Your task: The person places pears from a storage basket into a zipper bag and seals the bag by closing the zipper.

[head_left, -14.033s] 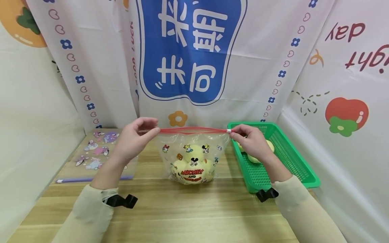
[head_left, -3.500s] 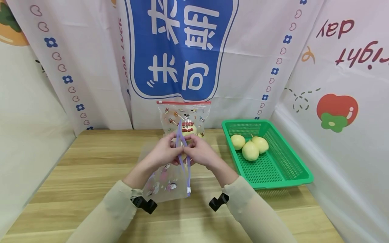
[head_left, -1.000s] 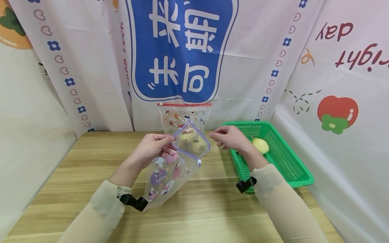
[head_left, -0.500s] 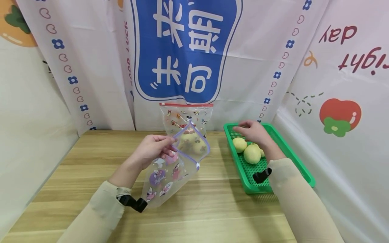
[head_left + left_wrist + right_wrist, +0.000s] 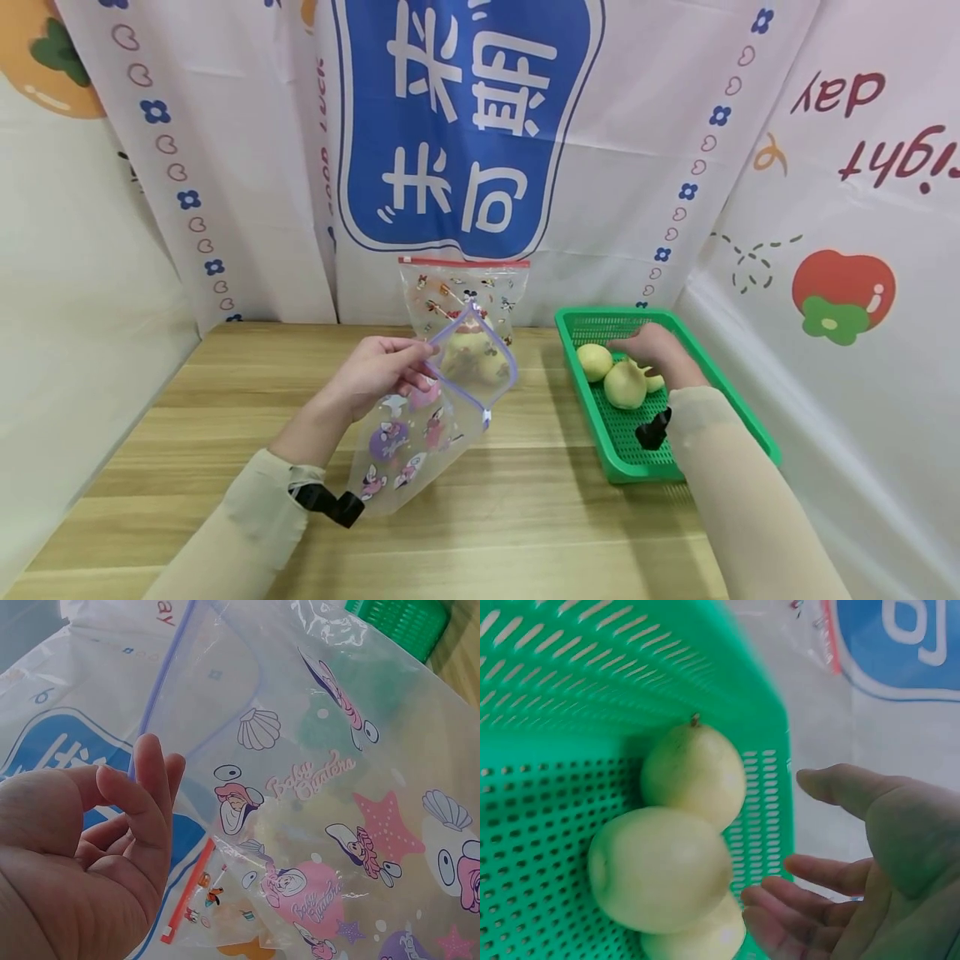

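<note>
My left hand [image 5: 378, 371] pinches the rim of a clear zip bag [image 5: 322, 765] with a purple slider strip and pink shell prints. The bag's mouth gapes in a diamond shape, and its body hangs down toward the table. My right hand [image 5: 654, 348] is over the green basket [image 5: 603, 442], beside the pears. In the right wrist view its thumb and fingers [image 5: 825, 874] are spread, with nothing between them. Three pale yellow pears [image 5: 660, 870] lie together at one end of the basket; the hand partly covers one in the head view.
Behind the purple-zip bag a second zip bag [image 5: 465, 275] with a red strip stands against the back curtain [image 5: 465, 125], pears inside. The wooden table [image 5: 480, 517] runs up to printed cloth walls on both sides.
Over the last second my right hand has moved from the purple-zip bag's mouth rightward to the basket. Earlier, both hands held the red-strip bag, then pulled the purple-zip bag open. My left hand stays put.
</note>
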Demonstrator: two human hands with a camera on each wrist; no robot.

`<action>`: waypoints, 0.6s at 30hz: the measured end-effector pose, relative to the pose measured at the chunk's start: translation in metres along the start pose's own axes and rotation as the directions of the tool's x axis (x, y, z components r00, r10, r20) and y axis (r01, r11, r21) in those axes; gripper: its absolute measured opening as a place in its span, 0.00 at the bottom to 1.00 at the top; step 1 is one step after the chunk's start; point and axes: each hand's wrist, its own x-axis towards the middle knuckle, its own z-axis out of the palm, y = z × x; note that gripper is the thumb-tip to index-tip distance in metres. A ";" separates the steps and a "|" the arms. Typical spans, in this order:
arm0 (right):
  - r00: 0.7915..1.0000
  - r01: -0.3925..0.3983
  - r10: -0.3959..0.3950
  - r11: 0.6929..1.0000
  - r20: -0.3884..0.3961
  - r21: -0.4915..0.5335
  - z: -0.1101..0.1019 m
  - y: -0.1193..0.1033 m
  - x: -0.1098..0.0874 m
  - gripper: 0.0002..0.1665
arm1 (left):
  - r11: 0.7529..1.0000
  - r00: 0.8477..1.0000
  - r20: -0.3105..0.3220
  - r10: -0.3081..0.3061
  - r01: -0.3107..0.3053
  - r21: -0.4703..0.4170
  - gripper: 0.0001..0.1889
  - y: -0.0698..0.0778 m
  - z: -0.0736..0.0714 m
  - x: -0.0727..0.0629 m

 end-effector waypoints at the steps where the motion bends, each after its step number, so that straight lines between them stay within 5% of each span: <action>1: 1.000 -0.018 0.018 1.000 0.009 -0.006 0.001 0.003 0.002 0.41 | 1.000 1.000 0.000 -0.001 0.001 -0.002 0.24 0.000 0.000 0.000; 7: 0.992 -0.115 0.119 0.990 0.046 -0.077 0.007 0.010 0.008 0.46 | 1.000 1.000 -0.002 -0.003 0.003 -0.001 0.24 -0.002 -0.001 0.000; 12: 0.989 -0.128 0.139 0.977 0.050 -0.173 0.014 0.012 0.010 0.42 | 1.000 1.000 -0.004 -0.004 0.004 0.004 0.24 -0.002 0.000 0.000; 18: 0.980 -0.138 0.163 0.970 0.116 -0.198 0.020 0.012 0.009 0.51 | 1.000 1.000 -0.006 0.001 -0.001 0.006 0.24 -0.001 0.000 0.001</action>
